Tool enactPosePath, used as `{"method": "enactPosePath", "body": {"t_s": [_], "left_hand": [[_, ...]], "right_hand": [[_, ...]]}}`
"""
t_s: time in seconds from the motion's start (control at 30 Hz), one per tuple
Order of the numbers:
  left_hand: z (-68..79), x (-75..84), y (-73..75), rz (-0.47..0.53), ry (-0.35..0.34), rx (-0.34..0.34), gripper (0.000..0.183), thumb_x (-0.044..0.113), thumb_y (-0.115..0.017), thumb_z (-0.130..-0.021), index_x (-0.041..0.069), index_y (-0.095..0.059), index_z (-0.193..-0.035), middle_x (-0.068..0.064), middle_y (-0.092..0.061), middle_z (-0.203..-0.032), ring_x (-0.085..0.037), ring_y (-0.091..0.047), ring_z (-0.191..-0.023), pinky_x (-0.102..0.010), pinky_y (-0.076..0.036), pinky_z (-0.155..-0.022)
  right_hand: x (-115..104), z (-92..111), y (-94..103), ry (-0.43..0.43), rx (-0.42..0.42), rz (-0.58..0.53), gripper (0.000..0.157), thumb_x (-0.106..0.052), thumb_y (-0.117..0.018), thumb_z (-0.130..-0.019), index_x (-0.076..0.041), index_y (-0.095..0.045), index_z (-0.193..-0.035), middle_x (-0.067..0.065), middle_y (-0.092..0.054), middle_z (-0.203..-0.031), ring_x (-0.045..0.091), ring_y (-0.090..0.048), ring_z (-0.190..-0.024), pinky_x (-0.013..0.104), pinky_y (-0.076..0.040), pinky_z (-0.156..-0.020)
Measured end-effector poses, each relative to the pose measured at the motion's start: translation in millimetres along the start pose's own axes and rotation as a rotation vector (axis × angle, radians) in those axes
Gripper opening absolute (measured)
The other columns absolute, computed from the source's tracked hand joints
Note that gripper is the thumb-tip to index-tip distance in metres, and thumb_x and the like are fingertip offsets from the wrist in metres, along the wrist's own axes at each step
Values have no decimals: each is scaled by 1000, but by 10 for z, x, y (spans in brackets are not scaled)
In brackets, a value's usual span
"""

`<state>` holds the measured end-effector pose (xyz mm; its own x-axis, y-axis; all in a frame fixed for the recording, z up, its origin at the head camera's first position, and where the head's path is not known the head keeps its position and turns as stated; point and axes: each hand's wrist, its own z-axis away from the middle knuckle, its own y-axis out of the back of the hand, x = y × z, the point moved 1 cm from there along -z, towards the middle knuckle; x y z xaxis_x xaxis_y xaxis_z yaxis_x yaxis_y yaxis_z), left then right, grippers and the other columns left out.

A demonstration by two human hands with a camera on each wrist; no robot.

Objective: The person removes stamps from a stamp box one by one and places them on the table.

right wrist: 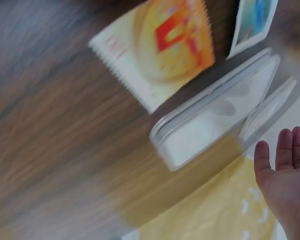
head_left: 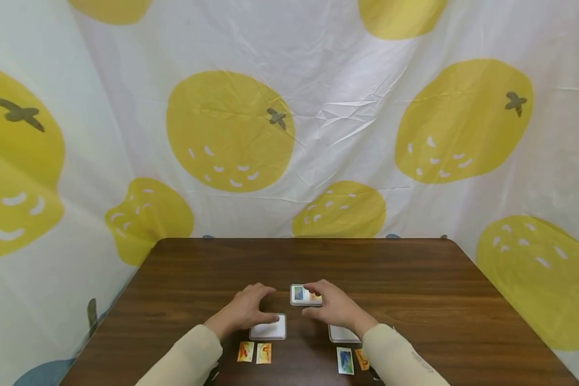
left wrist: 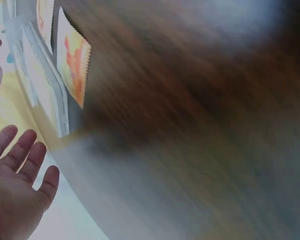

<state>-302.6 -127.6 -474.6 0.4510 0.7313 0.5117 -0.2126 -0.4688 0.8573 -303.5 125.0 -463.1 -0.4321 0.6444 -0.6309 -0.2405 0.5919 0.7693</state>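
Observation:
My left hand point(head_left: 250, 307) hovers with spread fingers over the left flat clear case point(head_left: 270, 331), which has a white inside. Palm and fingers of that hand are bare in the left wrist view. My right hand point(head_left: 336, 306) also holds nothing, its fingers parted above the right case point(head_left: 342, 335), also white inside. Its fingertips overlap the far clear case point(head_left: 295, 303), in which a blue stamp point(head_left: 299, 292) and an orange one show. Two orange stamps point(head_left: 245, 351) lie before the left case. A blue-green stamp point(head_left: 345, 361) and an orange stamp point(right wrist: 175, 45) lie before the right one.
Everything lies on a dark wood-grain table point(head_left: 212, 262) with rounded far corners. Behind it hangs a white cloth point(head_left: 328, 145) printed with yellow fruit. The right sleeve point(head_left: 395, 354) partly covers the orange stamp on that side.

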Motion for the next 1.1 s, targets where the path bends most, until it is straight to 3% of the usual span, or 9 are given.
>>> {"method": "enactPosePath", "body": {"t_s": [0.23, 0.63, 1.1], "left_hand": [[-97, 53, -33, -12, -6, 4, 73, 41, -79, -83, 0, -53, -138, -15, -57, -127, -36, -49, -122, -59, -36, -99], [-296, 85, -87, -61, 21, -2, 76, 42, -79, -82, 1, -52, -139, -16, -54, -133, -35, -48, -125, -57, -37, -101], [-444, 133, -29, -98, 18, 8, 75, 39, -82, -80, 1, -54, -138, -18, -53, -136, -37, -46, -128, -56, -35, -103]], "right_hand": [[139, 22, 145, -28, 56, -7, 57, -25, -77, -85, 1, -58, -133, 16, -59, -123, 36, -55, -115, 54, -42, -97], [441, -29, 247, -29, 92, 99, 56, -22, -81, -80, 2, -61, -127, 14, -60, -121, 35, -56, -116, 51, -42, -99], [722, -250, 245, -68, 12, 158, 66, -30, -86, -75, 1, -61, -128, 13, -59, -121, 32, -56, -115, 49, -41, -101]]}}
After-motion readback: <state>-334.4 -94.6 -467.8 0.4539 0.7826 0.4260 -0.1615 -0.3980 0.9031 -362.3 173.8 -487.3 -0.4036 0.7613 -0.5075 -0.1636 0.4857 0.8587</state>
